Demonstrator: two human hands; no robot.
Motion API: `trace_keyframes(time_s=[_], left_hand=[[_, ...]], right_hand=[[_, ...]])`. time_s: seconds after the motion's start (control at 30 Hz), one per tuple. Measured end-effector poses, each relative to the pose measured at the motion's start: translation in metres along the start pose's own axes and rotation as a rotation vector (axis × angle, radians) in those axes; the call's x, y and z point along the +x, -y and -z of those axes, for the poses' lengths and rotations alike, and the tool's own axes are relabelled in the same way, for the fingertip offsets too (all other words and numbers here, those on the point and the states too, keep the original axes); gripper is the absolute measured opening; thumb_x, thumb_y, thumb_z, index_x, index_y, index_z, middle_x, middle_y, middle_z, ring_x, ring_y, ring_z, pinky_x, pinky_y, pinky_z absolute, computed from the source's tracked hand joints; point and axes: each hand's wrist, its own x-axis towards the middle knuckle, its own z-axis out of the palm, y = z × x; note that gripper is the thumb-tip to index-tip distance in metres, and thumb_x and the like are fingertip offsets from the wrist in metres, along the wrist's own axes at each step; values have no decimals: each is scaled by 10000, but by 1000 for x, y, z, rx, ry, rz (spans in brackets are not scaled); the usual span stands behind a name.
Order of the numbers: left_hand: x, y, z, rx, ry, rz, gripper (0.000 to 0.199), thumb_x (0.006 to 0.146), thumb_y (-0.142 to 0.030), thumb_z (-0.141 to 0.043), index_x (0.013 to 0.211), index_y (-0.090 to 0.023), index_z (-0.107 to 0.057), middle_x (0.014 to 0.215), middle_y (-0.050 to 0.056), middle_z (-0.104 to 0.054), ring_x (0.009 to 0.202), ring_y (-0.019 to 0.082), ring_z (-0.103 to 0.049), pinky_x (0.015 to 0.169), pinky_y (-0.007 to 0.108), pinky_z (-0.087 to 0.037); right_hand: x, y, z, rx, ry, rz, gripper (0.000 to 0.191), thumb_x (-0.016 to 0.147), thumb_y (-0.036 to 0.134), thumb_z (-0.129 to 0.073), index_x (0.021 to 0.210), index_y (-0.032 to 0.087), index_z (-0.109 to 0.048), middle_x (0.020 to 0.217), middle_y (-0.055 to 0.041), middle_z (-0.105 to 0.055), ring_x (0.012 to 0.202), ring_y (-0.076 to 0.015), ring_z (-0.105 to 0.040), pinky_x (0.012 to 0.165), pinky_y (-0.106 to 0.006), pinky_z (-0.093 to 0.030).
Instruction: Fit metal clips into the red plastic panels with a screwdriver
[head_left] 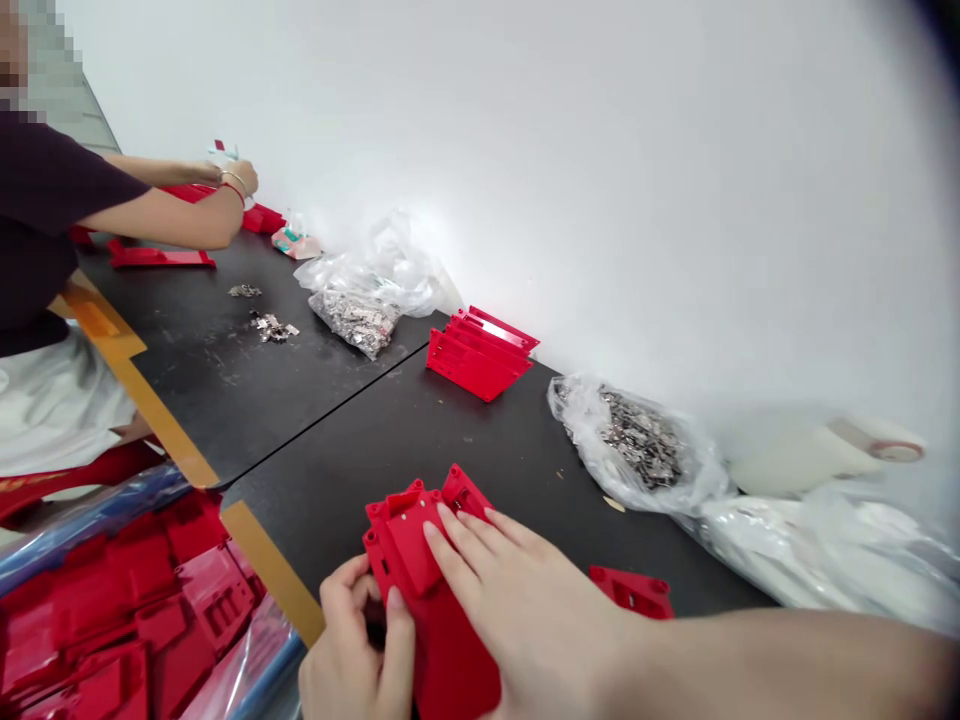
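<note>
Near the front of the black table, a red plastic panel (442,630) with a raised section and small posts along its far end lies under my hands. My left hand (356,640) grips its left edge, thumb on top and fingers curled at the side. Across the right part of the panel lies my right hand (517,600), its fingers stretched out and pressed flat. Just beyond those fingertips another red edge with a post (465,487) sticks out; whether it belongs to the same panel I cannot tell. Another red part (634,590) shows partly behind my right wrist.
Several red panels (480,355) stand in a row near the wall. Clear bags of small metal pieces (645,440) (360,320) and loose metal clips (274,327) lie on the black table (360,440). Red parts fill a lined container (135,610) at left. A co-worker (172,205) works beyond.
</note>
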Motion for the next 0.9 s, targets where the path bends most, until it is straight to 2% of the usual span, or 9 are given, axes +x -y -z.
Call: trace_keyframes(time_s=[0.17, 0.3, 0.47, 0.53, 0.6, 0.67, 0.73, 0.8, 0.9], left_hand=[[-5, -11, -5, -24, -112, 103, 520, 870, -644, -444, 1127, -201, -534, 977, 94, -766, 760, 272, -740, 557, 324, -522], [-8, -17, -8, -139, -153, 161, 572, 834, -692, -491, 1127, -202, -526, 926, 82, -754, 743, 258, -724, 573, 315, -522], [-5, -14, -8, -292, -160, 153, 593, 772, -670, -621, 1108, -193, -516, 860, 62, -722, 710, 227, -710, 524, 274, -534], [-4, -12, -7, -320, -170, 124, 575, 771, -655, -636, 1092, -196, -510, 872, 64, -718, 719, 222, -711, 549, 276, -552], [-4, -11, -7, -335, -185, 110, 541, 795, -632, -627, 1094, -200, -502, 884, 66, -717, 729, 217, -714, 588, 282, -569], [-5, -11, -7, -340, -197, 114, 514, 820, -615, -608, 1105, -202, -493, 883, 65, -715, 742, 219, -716, 606, 287, -575], [-6, -11, -8, -344, -195, 110, 512, 821, -609, -610, 1104, -200, -486, 868, 64, -714, 743, 225, -717, 593, 289, -572], [-6, -12, -8, -340, -191, 115, 525, 814, -617, -614, 1103, -197, -489, 872, 67, -714, 741, 227, -716, 578, 288, -563], [-7, -14, -9, -303, -195, 162, 578, 804, -664, -590, 1122, -191, -493, 912, 74, -716, 765, 227, -714, 580, 288, -546]], right_hand=[[5, 10, 2, -33, -21, -15, 1211, 660, 533, -793, 1588, 115, -136, 1586, -244, -163, 1374, -483, -365, 1059, -626, -408], [4, 12, 6, 39, -141, 30, 1084, 704, 401, -652, 1596, 134, -97, 1609, -195, -183, 1388, -410, -384, 1056, -565, -439], [7, 18, 15, 76, -116, 6, 1123, 647, 250, -619, 1596, 114, -35, 1610, -208, -173, 1350, -420, -435, 1040, -550, -456], [8, 19, 19, 90, -130, -20, 1040, 682, 215, -576, 1594, 94, -91, 1578, -229, -257, 1246, -437, -532, 982, -563, -485], [11, 14, 26, 166, -193, -30, 895, 721, 172, -540, 1564, 96, -250, 1482, -220, -434, 1134, -387, -618, 930, -509, -518], [15, 0, 38, 299, -256, -14, 686, 762, 138, -535, 1446, 137, -480, 1306, -154, -617, 1055, -298, -661, 906, -420, -531], [23, -24, 58, 453, -284, -8, 462, 807, 135, -567, 1260, 165, -649, 1156, -88, -704, 1008, -227, -672, 891, -346, -534], [35, -53, 83, 604, -343, -35, 360, 842, 166, -612, 1194, 153, -688, 1114, -73, -723, 937, -188, -682, 823, -306, -553], [58, -98, 116, 691, -561, -103, 369, 890, 181, -595, 1252, 161, -659, 1111, -77, -728, 883, -162, -694, 772, -287, -572]])
